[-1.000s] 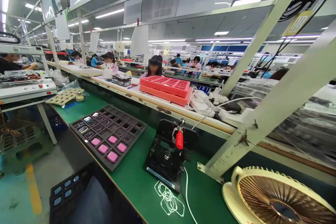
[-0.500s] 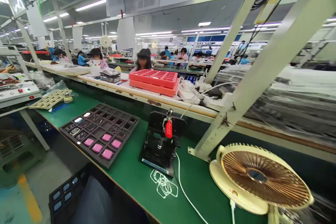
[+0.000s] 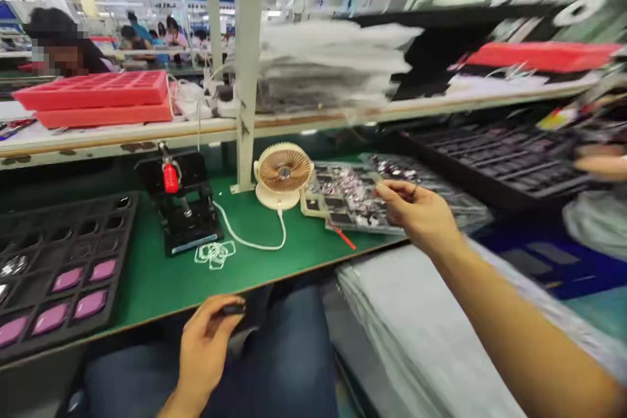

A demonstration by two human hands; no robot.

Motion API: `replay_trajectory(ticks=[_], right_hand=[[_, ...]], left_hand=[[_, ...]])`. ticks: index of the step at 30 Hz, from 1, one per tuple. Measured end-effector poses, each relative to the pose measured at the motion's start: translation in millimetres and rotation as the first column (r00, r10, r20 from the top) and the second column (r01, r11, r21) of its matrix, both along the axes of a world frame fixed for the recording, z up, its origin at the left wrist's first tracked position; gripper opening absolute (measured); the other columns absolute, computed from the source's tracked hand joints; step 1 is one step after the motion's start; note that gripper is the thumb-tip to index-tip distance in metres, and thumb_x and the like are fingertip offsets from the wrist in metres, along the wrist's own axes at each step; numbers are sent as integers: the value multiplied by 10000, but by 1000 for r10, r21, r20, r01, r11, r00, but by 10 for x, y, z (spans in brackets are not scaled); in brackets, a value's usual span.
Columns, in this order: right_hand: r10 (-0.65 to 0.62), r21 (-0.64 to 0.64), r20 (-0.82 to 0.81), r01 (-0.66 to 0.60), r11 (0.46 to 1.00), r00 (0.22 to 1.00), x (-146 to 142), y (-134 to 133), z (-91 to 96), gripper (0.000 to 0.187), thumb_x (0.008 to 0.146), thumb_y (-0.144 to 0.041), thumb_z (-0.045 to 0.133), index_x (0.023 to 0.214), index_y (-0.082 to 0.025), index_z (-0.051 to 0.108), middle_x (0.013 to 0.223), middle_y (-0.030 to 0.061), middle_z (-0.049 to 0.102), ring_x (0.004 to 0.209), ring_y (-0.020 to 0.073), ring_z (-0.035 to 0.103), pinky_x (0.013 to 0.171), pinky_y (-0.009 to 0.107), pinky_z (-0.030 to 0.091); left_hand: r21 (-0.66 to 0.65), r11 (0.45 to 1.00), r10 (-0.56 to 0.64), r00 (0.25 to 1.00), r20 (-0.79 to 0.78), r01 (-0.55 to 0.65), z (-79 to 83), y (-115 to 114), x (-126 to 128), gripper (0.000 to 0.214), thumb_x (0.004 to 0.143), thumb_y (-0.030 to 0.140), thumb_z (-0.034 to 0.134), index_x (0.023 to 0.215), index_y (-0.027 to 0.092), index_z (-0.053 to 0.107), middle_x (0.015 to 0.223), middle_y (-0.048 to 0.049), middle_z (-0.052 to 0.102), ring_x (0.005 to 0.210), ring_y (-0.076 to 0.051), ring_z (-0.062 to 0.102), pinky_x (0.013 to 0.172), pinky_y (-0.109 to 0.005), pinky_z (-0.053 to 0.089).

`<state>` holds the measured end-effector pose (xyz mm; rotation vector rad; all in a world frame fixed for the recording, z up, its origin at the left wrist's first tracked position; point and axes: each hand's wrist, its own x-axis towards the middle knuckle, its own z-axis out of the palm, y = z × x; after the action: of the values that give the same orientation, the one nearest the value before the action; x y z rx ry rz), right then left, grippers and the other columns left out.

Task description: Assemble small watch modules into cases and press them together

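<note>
The view has turned, and now both hands show. The left hand (image 3: 203, 346) pinches a small black part (image 3: 233, 309) above the lap. The right hand (image 3: 416, 209), fingers loosely curled, seems empty, just over a tray (image 3: 309, 206) of parts.

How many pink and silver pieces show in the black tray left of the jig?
In the black foam tray, in view:
Pink pieces: 5
Silver pieces: 2 (one cut off by the frame edge)
Total: 7
</note>
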<state>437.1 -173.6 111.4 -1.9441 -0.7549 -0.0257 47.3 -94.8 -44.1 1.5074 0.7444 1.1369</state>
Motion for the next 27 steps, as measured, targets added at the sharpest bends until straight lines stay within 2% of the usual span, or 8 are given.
replay_trajectory(ticks=[2, 3, 5, 7, 9, 13, 22, 27], right_hand=[[216, 28, -214, -215, 976, 953, -659, -97, -344, 713, 829, -832, 734, 928, -128, 778, 759, 92, 705, 565, 109, 526, 551, 311, 415], [340, 96, -329, -327, 940, 881, -1031, -106, -497, 703, 747, -839, 808, 898, -153, 788, 776, 102, 727, 599, 132, 555, 565, 319, 427], [513, 230, -558, -472, 851, 652, -1727, -105, -740, 603, 696, -766, 905, 831, -190, 791, 795, 106, 761, 666, 172, 629, 625, 325, 480], [576, 344, -697, -506, 791, 426, -2224, -81, -909, 544, 680, -699, 952, 821, -199, 788, 757, 90, 760, 595, 137, 575, 581, 295, 448], [580, 407, -764, -489, 772, 281, -2475, -27, -1018, 525, 679, -653, 973, 847, -194, 781, 708, 65, 740, 513, 84, 456, 505, 254, 352], [573, 449, -811, -499, 741, 121, -2519, 117, -1078, 498, 719, -593, 975, 845, -176, 734, 673, 29, 708, 452, 37, 341, 450, 225, 215], [530, 418, -848, -600, 682, 12, -2423, 279, -1049, 549, 697, -585, 985, 783, -179, 625, 668, 6, 699, 404, 17, 288, 408, 218, 178], [547, 387, -829, -589, 709, 114, -2418, 284, -1127, 566, 704, -620, 967, 803, -195, 607, 650, -4, 692, 416, 41, 334, 421, 222, 221]], left_hand=[[213, 977, -27, 999, 24, 22, 118, 79, 25, 184, 934, 206, 800, 1112, 254, 811, 1057, -57, 839, 986, -218, 813, 893, -320, 680], [309, 951, -31, 999, 20, 23, 162, 119, 22, 246, 931, 137, 785, 1147, 253, 796, 1078, -60, 836, 1009, -224, 812, 910, -348, 684], [459, 888, -16, 1000, -8, 18, 223, 186, -25, 362, 918, 44, 761, 1218, 247, 766, 1136, -76, 828, 1059, -242, 806, 935, -396, 689], [556, 831, 4, 999, -48, 23, 262, 222, -115, 435, 908, 1, 750, 1270, 242, 745, 1190, -92, 816, 1100, -258, 800, 950, -422, 692], [622, 783, 14, 998, -64, 29, 287, 234, -218, 478, 900, -26, 741, 1300, 234, 730, 1226, -102, 803, 1133, -268, 791, 963, -435, 693], [692, 720, 30, 995, -93, 43, 313, 238, -368, 518, 903, -61, 703, 1339, 219, 702, 1247, -111, 786, 1185, -278, 772, 986, -465, 690], [756, 647, 47, 985, -166, 97, 322, 299, -437, 502, 905, -90, 666, 1335, 166, 709, 1225, -147, 784, 1202, -288, 760, 977, -465, 695], [739, 667, 65, 982, -178, 90, 256, 269, -395, 517, 898, -87, 680, 1336, 185, 714, 1207, -129, 800, 1170, -275, 776, 973, -443, 696]])
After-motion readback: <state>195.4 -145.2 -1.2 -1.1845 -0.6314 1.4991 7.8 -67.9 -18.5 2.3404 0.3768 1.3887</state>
